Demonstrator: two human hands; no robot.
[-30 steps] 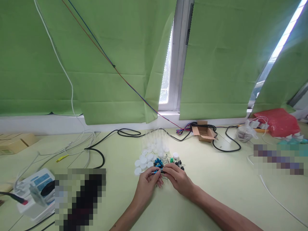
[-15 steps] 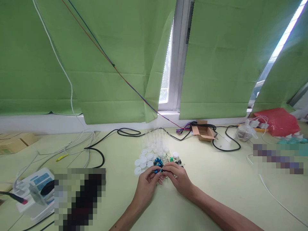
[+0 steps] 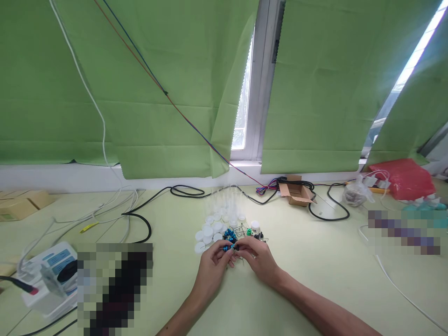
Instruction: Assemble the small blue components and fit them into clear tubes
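My left hand [image 3: 213,262] pinches a small blue piece [image 3: 226,248], which seems to sit on a thin rod. Opposite it, my right hand [image 3: 259,259] has thumb and forefinger closed on a small black piece [image 3: 237,248]. The two pieces meet or nearly meet between my fingertips; their exact kind is too small to tell. Just beyond my fingers lie a heap of small blue parts [image 3: 229,234], thin metal pins [image 3: 240,231], a green part [image 3: 248,231] and dark parts [image 3: 259,235]. White round caps [image 3: 207,231] spread to the left.
Clear tubes [image 3: 224,201] stand behind the caps. An open cardboard box [image 3: 298,196] and black cable [image 3: 329,218] lie at the back right. A white power strip [image 3: 49,289] is at the left, and a red bag [image 3: 402,178] at the far right.
My hands stay together in nearly the same place, with small finger shifts around the blue and black pieces. The view has moved very slightly.
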